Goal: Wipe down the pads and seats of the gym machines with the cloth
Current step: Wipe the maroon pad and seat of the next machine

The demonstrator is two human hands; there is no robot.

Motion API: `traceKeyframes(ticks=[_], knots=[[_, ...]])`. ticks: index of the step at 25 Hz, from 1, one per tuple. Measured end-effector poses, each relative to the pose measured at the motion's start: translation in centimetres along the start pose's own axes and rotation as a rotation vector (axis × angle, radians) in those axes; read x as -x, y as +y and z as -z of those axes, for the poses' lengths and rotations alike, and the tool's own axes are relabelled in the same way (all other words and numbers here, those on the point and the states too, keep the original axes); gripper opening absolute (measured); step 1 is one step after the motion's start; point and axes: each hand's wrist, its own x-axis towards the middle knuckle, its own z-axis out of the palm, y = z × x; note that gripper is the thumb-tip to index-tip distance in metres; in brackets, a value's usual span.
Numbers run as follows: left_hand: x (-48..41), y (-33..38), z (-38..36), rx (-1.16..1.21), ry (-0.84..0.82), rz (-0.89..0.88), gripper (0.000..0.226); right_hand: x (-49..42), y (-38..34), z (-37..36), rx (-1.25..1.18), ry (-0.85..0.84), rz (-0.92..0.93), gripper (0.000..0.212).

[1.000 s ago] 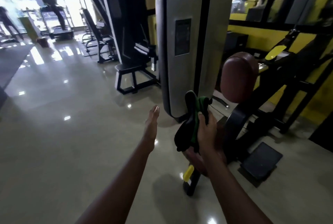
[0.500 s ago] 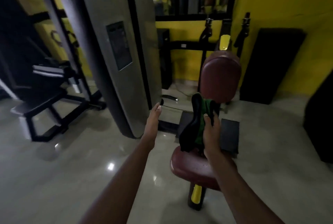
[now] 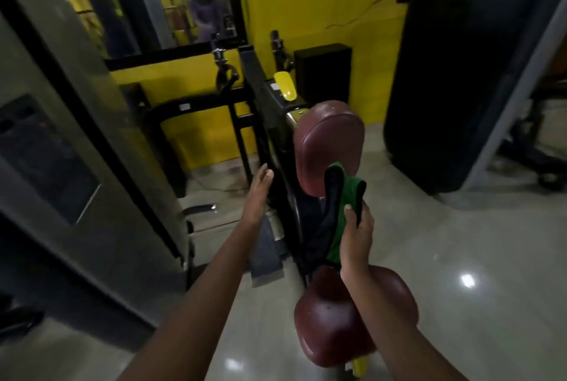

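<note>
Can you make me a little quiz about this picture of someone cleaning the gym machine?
1. Which hand holds the green and black cloth? A: left hand. B: right hand.
2. True or false: the left hand holds a spray bottle.
3. Fill the gap: the seat and back pad are both ____ in colour.
Key: 1 B. 2 false, it is open and holds nothing. 3 maroon.

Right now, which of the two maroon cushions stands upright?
The farther back pad, just beyond the green cloth; the seat lies flat below the right hand.
</note>
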Motion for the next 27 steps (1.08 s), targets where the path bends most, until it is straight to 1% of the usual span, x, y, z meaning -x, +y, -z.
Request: traceKeyframes(ticks=[2,4,6,8,11,13,15,16,17,19,20,21,22,24,25,27], knots=[[-3.1,0.5,-0.2,-0.006,-0.091,-0.019,0.053,-0.2,0.7,-1.3,0.019,0.113,-0.002,0.041],[-6.1,1.0,-0.4,-0.041,-0.209,-0.064,0.056,-0.5,1.3,-3.3,-0.015,0.260,0.022,0.050],[-8.7,1.4,-0.4,-0.033,-0.312,-0.116,0.057,-0.8,1.3,-5.8,-0.071,0.382,0.033,0.045],[-10.9,2.1,-0.4,-0.012,-0.458,-0.154,0.059,-1.3,1.1,-8.4,-0.153,0.506,0.019,0.040],[-13.5,3.8,-1.5,-0.069,-0.635,-0.207,0.058,-2.6,-0.5,-11.9,-0.266,0.674,0.046,0.041],[-14.4,4.6,-2.2,-0.076,-0.741,-0.207,0.060,-3.8,-1.7,-13.5,-0.286,0.752,0.090,0.041],[-14.8,4.7,-2.3,-0.080,-0.821,-0.181,0.078,-5.3,-3.0,-14.5,-0.241,0.745,0.098,0.045],[-15.1,4.5,-2.2,-0.068,-0.854,-0.163,0.087,-5.9,-3.6,-15.0,-0.198,0.729,0.077,0.050],[-15.4,4.4,-2.1,-0.053,-0.893,-0.145,0.093,-6.4,-4.0,-15.5,-0.142,0.726,0.057,0.061],[-15.9,4.5,-1.9,-0.037,-0.971,-0.135,0.096,-7.1,-4.8,-16.5,0.028,0.782,0.065,0.086],[-16.1,4.4,-1.9,-0.028,-0.998,-0.136,0.091,-7.5,-5.2,-16.8,0.109,0.820,0.091,0.092],[-16.2,4.2,-1.9,-0.009,-1.025,-0.139,0.086,-8.1,-5.5,-16.8,0.170,0.845,0.115,0.089],[-16.4,3.9,-2.0,0.007,-1.042,-0.138,0.077,-8.8,-5.8,-16.3,0.193,0.859,0.113,0.082],[-16.8,3.3,-2.0,0.018,-1.040,-0.130,0.056,-11.1,-5.4,-14.5,0.153,0.860,0.029,0.068],[-16.9,3.1,-1.9,0.025,-1.026,-0.135,0.051,-12.0,-4.6,-13.3,0.118,0.844,-0.024,0.063],[-17.0,2.7,-1.9,0.034,-1.031,-0.132,0.054,-12.3,-2.1,-11.9,0.030,0.814,-0.093,0.058]])
